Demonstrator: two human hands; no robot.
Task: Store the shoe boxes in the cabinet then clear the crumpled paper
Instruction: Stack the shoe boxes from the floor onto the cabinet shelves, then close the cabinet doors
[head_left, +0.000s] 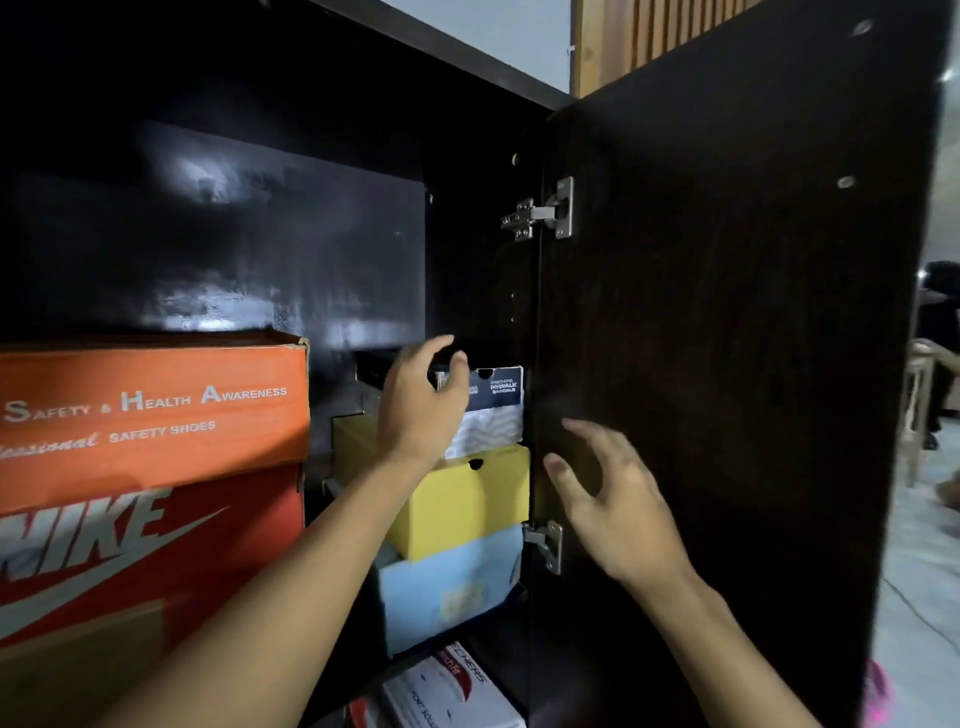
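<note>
— Boxes mostly in, we reckon: orange box (150, 410) on Nike box (130, 551) at left; navy box (493, 395) atop yellow box (462, 504) atop blue box (447, 592) at right of cabinet (291, 234).

— Hands?

— Left hand (421, 405) curled on navy box's front, seating it. Right hand (618, 514) open, empty, by door (727, 338). No paper in view, so that part's prob. still left.

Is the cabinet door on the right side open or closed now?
Open. The cabinet door is swung out, its inner face and hinges exposed, and the stacked shoe boxes inside are visible.
</note>
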